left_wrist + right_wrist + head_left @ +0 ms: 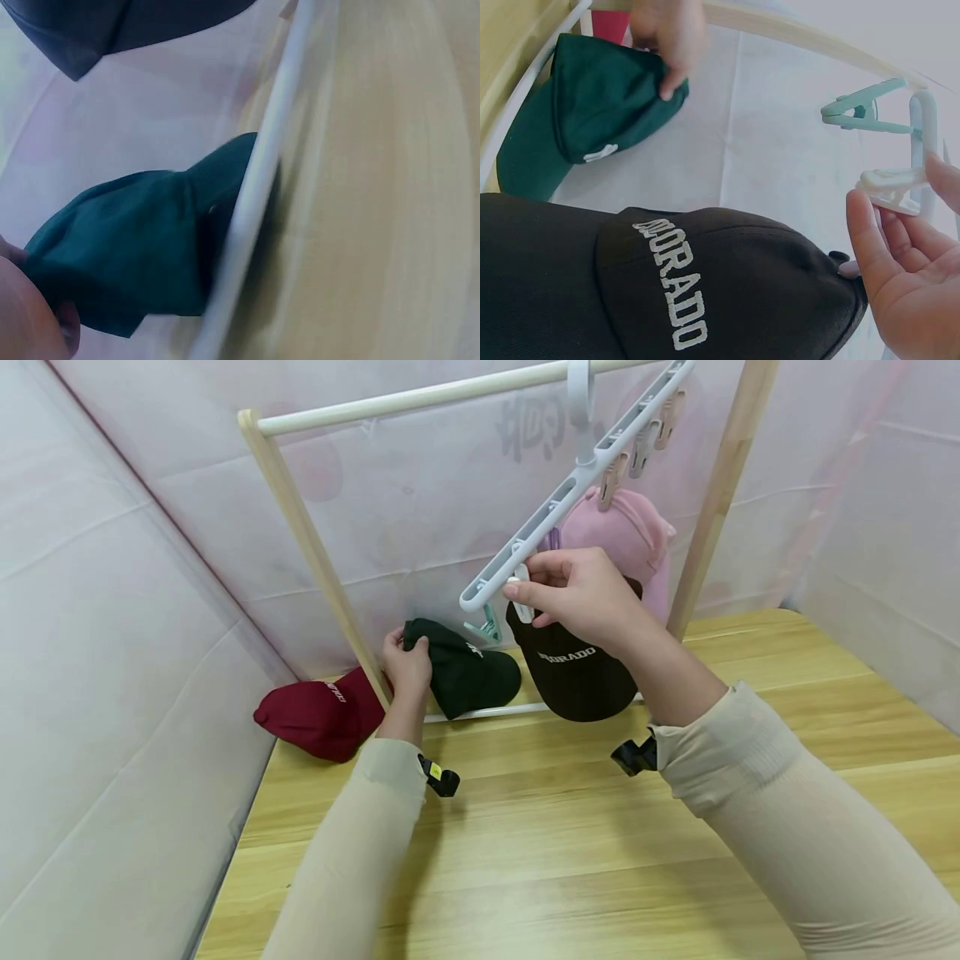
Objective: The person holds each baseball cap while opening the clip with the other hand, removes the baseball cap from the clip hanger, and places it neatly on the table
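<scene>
Wood table (570,852), light color. On it: rack (315,552) w/ wood legs, red cap (318,717) at left, green cap (468,677) next to it, by the rack's white bottom bar (487,712).

A staged booth, not a home: pale sheets (112,652) wall a wooden worktop (570,827) holding a drying rack (315,552).
</scene>
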